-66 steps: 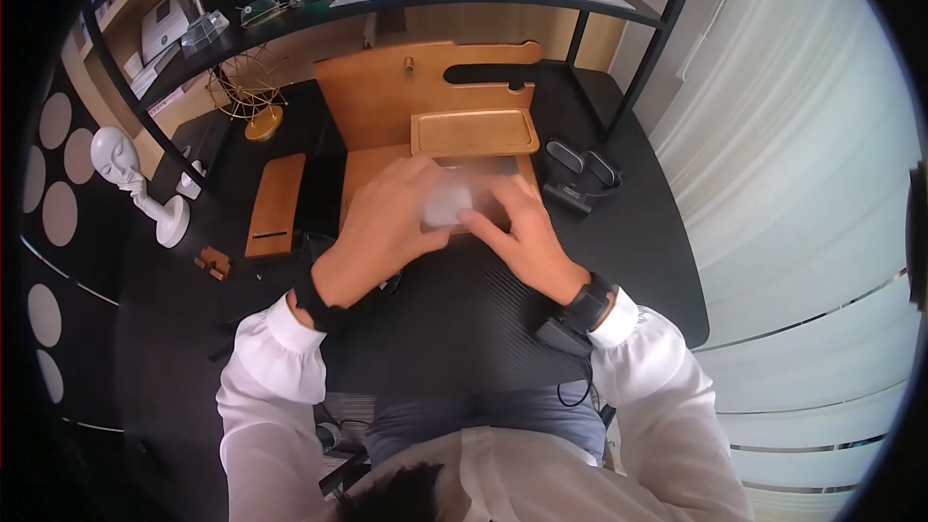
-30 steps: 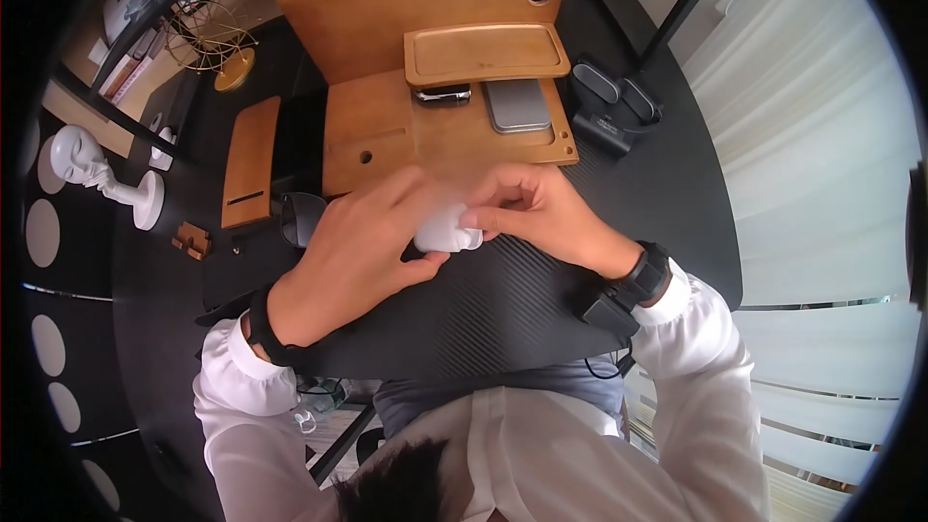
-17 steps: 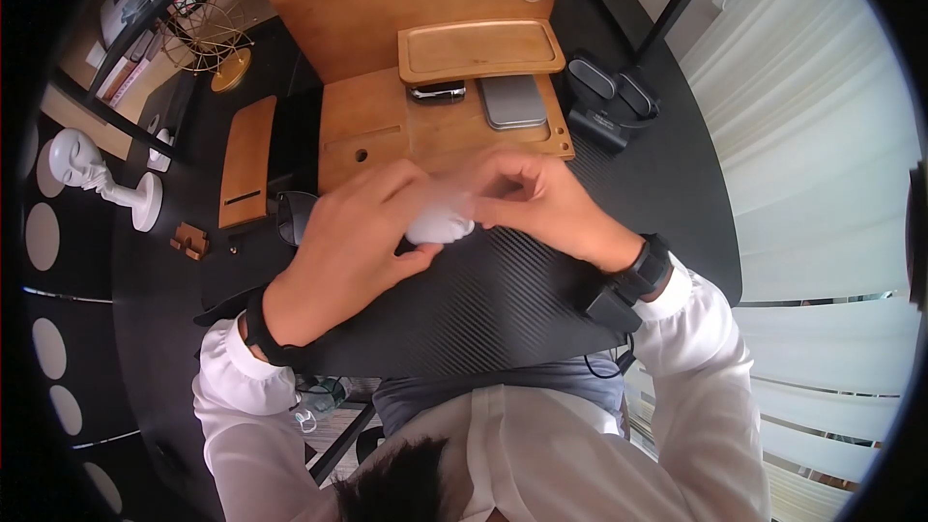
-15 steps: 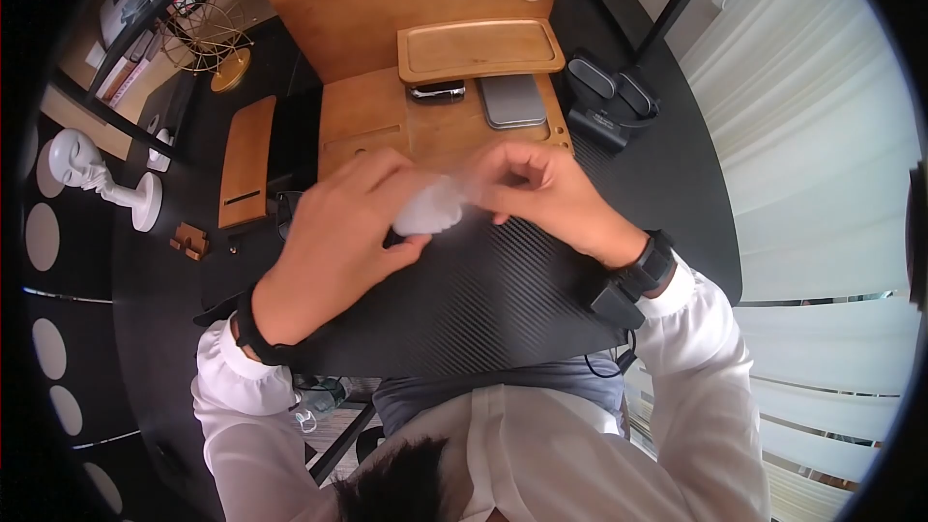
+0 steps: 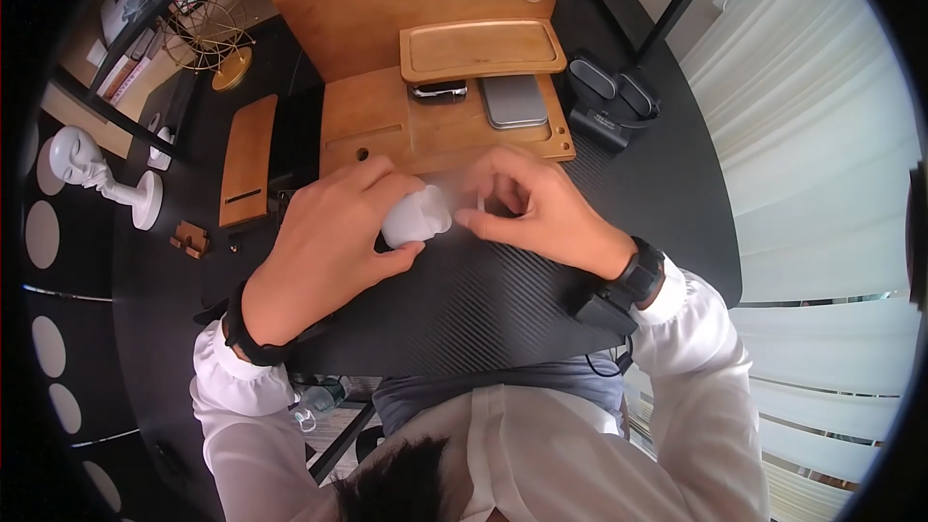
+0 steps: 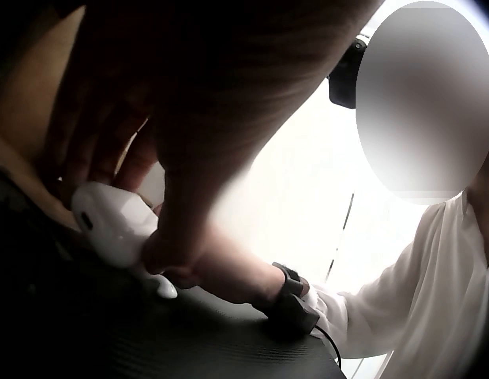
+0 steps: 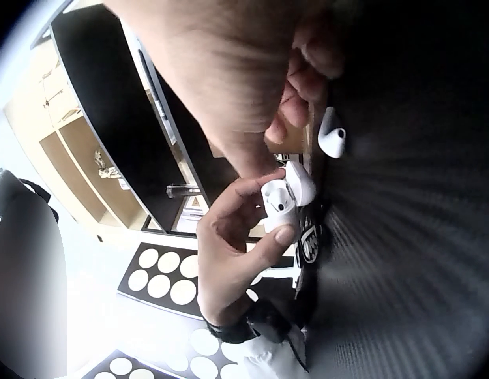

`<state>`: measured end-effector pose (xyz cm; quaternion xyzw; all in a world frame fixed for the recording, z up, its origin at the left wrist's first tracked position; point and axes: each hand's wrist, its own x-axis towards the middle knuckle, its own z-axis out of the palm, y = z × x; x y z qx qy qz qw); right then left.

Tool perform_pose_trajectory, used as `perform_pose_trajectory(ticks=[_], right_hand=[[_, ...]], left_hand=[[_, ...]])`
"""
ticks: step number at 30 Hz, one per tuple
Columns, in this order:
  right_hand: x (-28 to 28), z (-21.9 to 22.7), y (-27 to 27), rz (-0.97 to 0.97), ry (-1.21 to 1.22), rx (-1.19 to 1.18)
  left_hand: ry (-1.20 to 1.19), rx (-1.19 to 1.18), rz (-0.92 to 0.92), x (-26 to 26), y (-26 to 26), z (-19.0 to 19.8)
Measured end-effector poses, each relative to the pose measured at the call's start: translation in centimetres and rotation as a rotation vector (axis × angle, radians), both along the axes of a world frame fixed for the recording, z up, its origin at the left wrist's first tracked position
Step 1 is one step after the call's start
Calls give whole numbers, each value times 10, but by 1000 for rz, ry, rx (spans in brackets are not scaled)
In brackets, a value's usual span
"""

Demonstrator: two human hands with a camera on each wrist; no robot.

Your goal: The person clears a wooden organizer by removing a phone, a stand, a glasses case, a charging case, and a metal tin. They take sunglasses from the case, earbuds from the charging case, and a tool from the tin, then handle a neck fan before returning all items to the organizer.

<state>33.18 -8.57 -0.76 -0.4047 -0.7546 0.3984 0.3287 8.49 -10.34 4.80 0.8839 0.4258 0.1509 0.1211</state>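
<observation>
Left hand (image 5: pixel 324 246) grips white earbud case (image 5: pixel 411 220) above tabletop (image 5: pixel 464 333), fingers and thumb curled round its sides, lid (image 7: pixel 301 183) up. One earbud (image 7: pixel 278 204) sits inside; loose earbud (image 7: pixel 332 138) is at right hand (image 5: pixel 556 217), just beside the case. Right fingers are curled with a narrow gap to the thumb, seem to pinch the loose one, exact contact partly hidden. Wooden organiser (image 5: pixel 435 135) lies beyond both hands, grey tin (image 5: pixel 514 101) on it. For good handling: keep left grip low and firm, fingers off the lid so it stays up; light pinch on right, smooth shell could slip or twist; keep hands close together, small wrist moves, no knocking the seated earbud
</observation>
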Motion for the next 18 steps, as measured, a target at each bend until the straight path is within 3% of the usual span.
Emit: perform_pose_trajectory(ticks=[3,6,13,18], right_hand=[[-5,-1,-4,72,60,229],[-8,-12,-7,101,39,265],[-4,-12,-2,155,99,162],[2,-3,1,-5,72,68]], left_hand=[[-16,5,-21,1,0,-1],[-20,-16,-33,2,-1,-3],[8,-25,-35,2,-1,-5],[66,-76,-28,-2,-3,3]])
